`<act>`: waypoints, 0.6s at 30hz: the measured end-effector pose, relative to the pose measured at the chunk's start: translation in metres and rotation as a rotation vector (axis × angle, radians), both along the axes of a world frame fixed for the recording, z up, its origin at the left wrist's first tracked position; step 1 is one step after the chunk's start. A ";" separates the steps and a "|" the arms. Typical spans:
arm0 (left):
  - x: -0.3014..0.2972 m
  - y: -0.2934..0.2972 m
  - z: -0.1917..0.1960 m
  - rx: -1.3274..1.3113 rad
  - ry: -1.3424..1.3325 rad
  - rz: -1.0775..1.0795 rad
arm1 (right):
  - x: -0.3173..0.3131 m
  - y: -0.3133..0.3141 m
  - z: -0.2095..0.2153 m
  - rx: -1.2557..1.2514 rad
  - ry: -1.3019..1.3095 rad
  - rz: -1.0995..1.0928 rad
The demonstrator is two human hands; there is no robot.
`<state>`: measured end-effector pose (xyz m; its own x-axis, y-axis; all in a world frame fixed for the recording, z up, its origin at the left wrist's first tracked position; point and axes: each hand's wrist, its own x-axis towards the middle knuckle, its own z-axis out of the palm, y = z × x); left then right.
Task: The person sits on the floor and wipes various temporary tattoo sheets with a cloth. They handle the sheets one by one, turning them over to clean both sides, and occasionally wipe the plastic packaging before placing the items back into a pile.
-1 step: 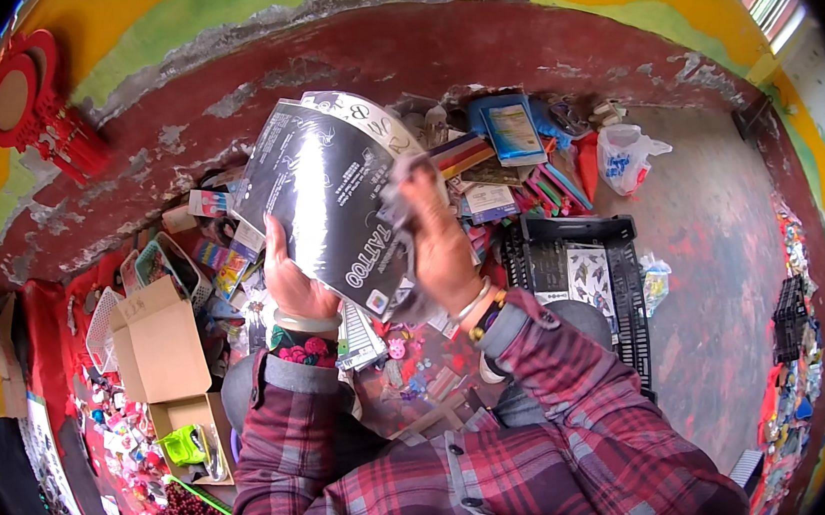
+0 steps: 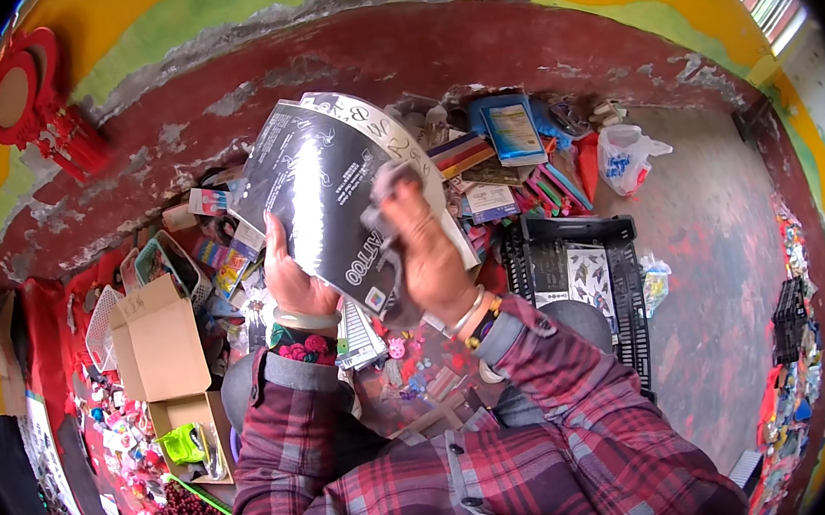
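My left hand (image 2: 297, 285) grips the lower left edge of a stack of glossy black printed sheets (image 2: 299, 184), thumb lying on the front. The stack is tilted up in front of me, and a white sheet with dark line patterns (image 2: 368, 116) shows behind the black one. Over the front's right side is my right hand (image 2: 429, 256), smeared by motion, with a crumpled grey cloth (image 2: 399, 304) pressed under its fingers against the sheet. A bright glare band runs down the black surface.
A black plastic crate (image 2: 631, 325) with patterned sheets inside stands at my right knee. To the left lies an open cardboard box (image 2: 165, 344) holding a green item. Books (image 2: 515, 131), packets and a white plastic bag (image 2: 626, 157) are heaped along the red wall (image 2: 350, 48).
My right hand with the cloth has shifted a little left across the black sheet. My left hand and the stack stay nearly in place.
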<state>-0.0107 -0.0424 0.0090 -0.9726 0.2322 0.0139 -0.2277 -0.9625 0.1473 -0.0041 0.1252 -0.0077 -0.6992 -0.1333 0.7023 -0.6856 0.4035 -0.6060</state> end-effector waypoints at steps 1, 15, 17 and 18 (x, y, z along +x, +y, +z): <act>-0.001 -0.001 -0.005 -0.057 -0.025 0.026 | 0.009 -0.004 0.001 0.150 0.070 0.023; 0.019 0.019 -0.013 -0.723 0.187 -0.216 | -0.016 0.019 0.009 -0.258 -0.295 0.095; 0.018 0.019 -0.027 -0.670 0.193 -0.293 | -0.005 0.010 0.014 -0.314 -0.328 0.355; 0.017 0.020 -0.038 -0.642 0.195 -0.331 | 0.000 0.009 0.017 -0.049 -0.162 0.346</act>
